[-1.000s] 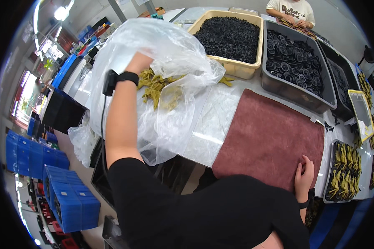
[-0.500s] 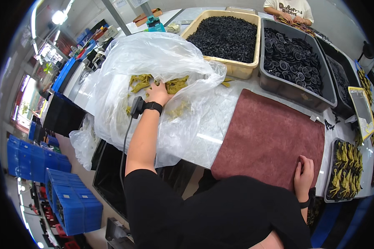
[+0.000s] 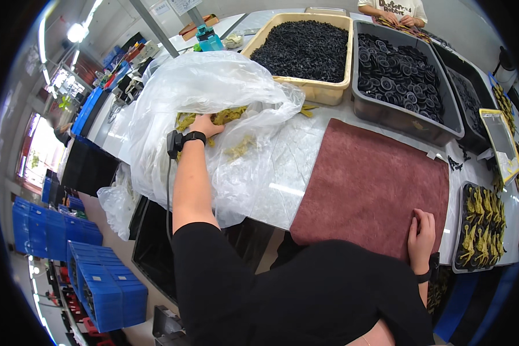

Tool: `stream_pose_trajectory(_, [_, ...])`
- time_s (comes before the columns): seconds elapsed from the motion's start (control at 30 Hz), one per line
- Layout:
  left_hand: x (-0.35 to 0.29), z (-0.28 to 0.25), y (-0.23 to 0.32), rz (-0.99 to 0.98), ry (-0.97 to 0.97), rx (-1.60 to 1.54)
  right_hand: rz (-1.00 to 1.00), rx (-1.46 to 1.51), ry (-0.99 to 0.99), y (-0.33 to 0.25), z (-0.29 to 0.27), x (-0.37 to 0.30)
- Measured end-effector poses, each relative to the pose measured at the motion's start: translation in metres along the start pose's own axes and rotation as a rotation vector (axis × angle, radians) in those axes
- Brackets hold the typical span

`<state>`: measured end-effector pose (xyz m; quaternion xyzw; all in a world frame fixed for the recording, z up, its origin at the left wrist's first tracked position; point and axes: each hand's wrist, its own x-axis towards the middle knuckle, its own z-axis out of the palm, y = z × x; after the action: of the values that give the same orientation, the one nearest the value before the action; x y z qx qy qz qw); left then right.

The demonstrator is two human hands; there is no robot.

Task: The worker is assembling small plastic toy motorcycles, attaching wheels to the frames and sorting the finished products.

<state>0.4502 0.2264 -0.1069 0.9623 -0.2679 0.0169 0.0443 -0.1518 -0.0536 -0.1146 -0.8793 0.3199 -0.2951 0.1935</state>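
Note:
At the left, my left hand [image 3: 206,126] reaches into the mouth of a large clear plastic bag [image 3: 173,75]. Its thumb stands apart from the fingers, whose tips are partly hidden among yellow-green moulded plastic pieces [image 3: 232,114]. No piece shows clearly lifted in it. A black strap with a small cabled device is on that wrist. My right hand [image 3: 422,237] rests at the near right edge of a dark red cloth mat [image 3: 375,184], fingers loosely bent, thumb apart, holding nothing.
Behind the mat stand a cream bin [image 3: 320,89] of small black parts and a grey bin [image 3: 403,124] of black discs. A tray [image 3: 457,266] with rows of yellow-green pieces lies at right. Blue crates [image 3: 118,294] stand on the floor at left. Across the table sits another person [image 3: 406,8].
My left hand has moved slightly left, its fingers now deeper among the yellow-green pieces. The view has shifted a little; my right hand stays at the mat's edge.

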Motion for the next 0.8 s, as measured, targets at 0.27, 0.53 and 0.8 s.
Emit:
stream_pose_trajectory(0.27, [-0.026,-0.018,0.009,-0.182,-0.174,-0.145,-0.017,-0.01,-0.007,0.0,-0.001,0.0])
stream_pose_trajectory(0.53, [-0.051,-0.005,0.013,-0.195,0.042,0.038,-0.029,0.01,-0.01,-0.001,-0.002,0.002])
stream_pose_trajectory(0.8, [-0.074,0.004,0.037,-0.21,0.438,-0.109,-0.029,-0.012,0.0,0.0,-0.002,-0.002])
